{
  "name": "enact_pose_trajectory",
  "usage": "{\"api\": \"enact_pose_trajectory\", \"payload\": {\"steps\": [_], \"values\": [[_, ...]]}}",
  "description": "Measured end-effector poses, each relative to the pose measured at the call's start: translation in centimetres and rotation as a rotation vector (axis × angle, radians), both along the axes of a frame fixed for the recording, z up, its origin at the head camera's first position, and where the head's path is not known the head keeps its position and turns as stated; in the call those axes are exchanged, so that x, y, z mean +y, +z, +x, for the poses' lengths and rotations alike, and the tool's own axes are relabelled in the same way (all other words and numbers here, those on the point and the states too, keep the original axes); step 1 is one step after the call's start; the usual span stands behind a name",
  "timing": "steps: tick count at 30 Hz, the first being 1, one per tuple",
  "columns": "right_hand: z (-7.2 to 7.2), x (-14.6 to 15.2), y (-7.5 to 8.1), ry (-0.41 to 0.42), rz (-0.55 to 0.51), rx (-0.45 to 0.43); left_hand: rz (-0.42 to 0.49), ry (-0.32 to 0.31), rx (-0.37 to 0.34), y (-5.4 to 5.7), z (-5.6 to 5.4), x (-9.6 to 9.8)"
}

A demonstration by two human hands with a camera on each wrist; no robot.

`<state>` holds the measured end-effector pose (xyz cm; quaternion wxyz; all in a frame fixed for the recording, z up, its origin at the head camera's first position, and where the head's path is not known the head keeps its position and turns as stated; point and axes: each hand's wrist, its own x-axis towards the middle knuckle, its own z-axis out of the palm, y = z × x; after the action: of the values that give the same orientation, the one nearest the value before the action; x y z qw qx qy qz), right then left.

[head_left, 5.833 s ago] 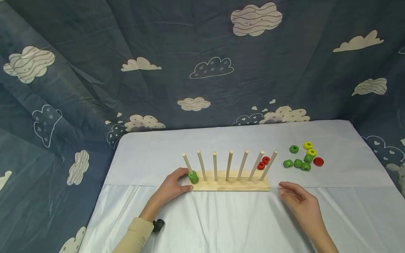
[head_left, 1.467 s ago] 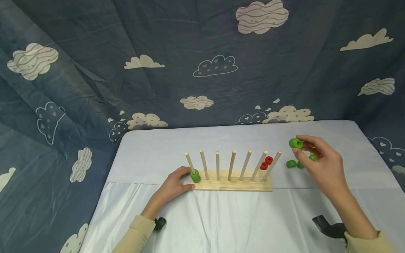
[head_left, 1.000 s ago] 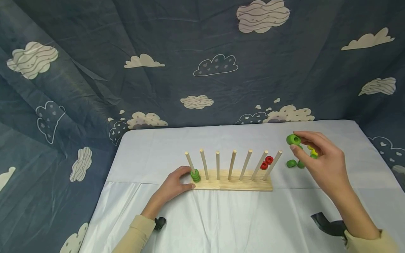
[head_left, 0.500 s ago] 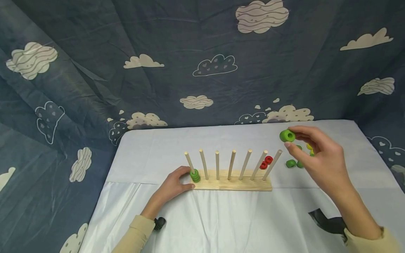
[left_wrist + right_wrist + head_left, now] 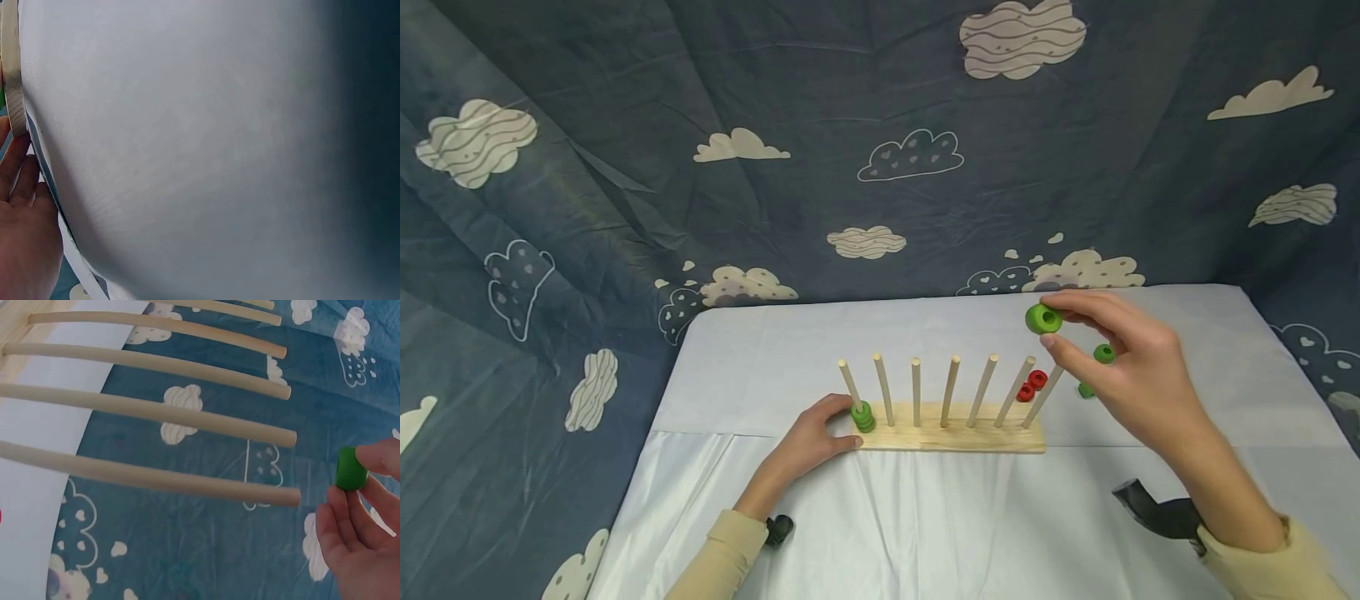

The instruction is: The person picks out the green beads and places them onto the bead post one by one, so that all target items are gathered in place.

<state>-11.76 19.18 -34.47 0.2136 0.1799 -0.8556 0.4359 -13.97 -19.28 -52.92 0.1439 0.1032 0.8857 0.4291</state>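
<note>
A light wooden peg rack [image 5: 955,442] with a row of several upright pegs [image 5: 916,392] stands on the white cloth in the head view. Green rings [image 5: 862,417] are stacked low on its leftmost peg. My left hand [image 5: 805,446] holds the rack's left end between thumb and fingers; in the left wrist view, fingertips touch the board's end [image 5: 19,119]. My right hand [image 5: 1131,358] pinches a green bead [image 5: 1043,319] between thumb and fingertips, raised above and behind the right end peg. In the right wrist view the bead [image 5: 351,469] is beyond the peg tips, apart from them.
Two red beads [image 5: 1037,380] lie behind the rack's right end. More green beads [image 5: 1103,353] are farther right, partly behind the right hand, which hides other beads there. Dark cloud-patterned fabric [image 5: 820,200] hangs behind the white-covered table [image 5: 850,333].
My right hand was empty beside the rack earlier; since then it has picked up a green bead and carried it left and up toward the right end peg. My left hand stays at the rack.
</note>
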Motion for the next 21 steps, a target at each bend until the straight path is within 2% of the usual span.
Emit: {"api": "enact_pose_trajectory", "payload": {"steps": [5, 10, 21], "values": [[-0.2, -0.8, 0.4, 0.046, 0.043, 0.025, -0.007, -0.003, 0.002, 0.0, 0.0, 0.0], [-0.6, -1.7, 0.6, 0.106, 0.021, 0.047, -0.006, 0.001, 0.001, 0.1, 0.1, -0.1], [-1.2, -3.6, 0.8, 0.175, 0.014, 0.002, -0.008, -0.007, -0.003, -0.1, -0.1, -0.1]]}}
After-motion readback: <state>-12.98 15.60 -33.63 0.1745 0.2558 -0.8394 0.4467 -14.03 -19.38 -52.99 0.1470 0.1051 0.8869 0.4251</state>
